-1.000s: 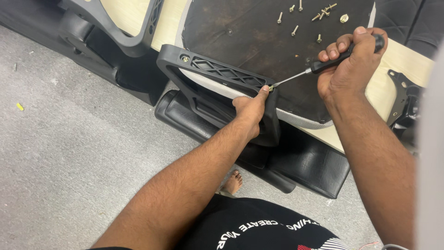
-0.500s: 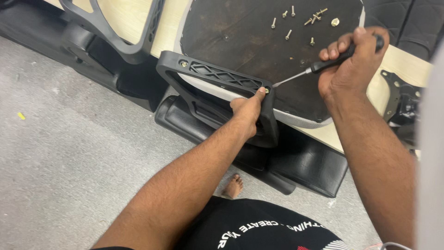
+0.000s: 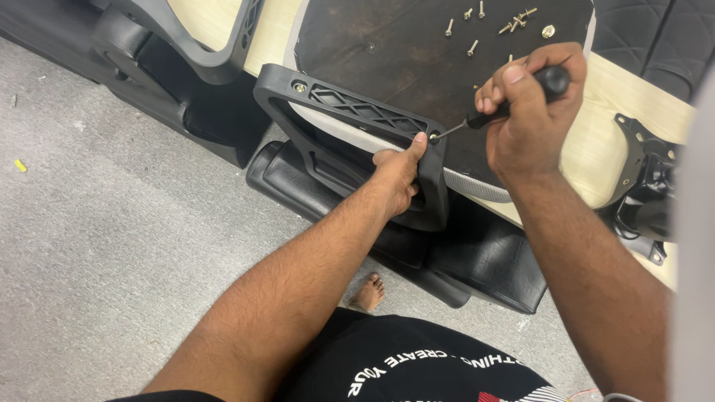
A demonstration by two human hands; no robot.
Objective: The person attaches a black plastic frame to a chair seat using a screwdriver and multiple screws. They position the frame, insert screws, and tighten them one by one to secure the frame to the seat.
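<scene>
The black plastic armrest [image 3: 350, 119] lies along the near edge of the upturned chair seat [image 3: 402, 52], its lattice bar running from a screw at the far left corner down to the corner nearest me. My left hand [image 3: 398, 175] is wrapped around that near corner, fingers curled under the frame and thumb pressed flat on top, right beside the screw hole. My right hand [image 3: 532, 112] is closed in a fist around the black handle of a screwdriver [image 3: 491, 119]; its thin metal shaft slants down to the left and the tip sits in the hole just beside my left thumb.

Beyond the tool, a scatter of loose screws [image 3: 495, 26] rests on the dark underside of the seat, well apart from the armrest. The seat's pale cushion edge shows to the right, with a black metal bracket [image 3: 640, 167] past it. Another armrest [image 3: 194, 45] stands at the upper left. Black padded chair parts lie under the seat on the grey carpet floor [image 3: 112, 260], and my bare foot [image 3: 369, 292] shows below.
</scene>
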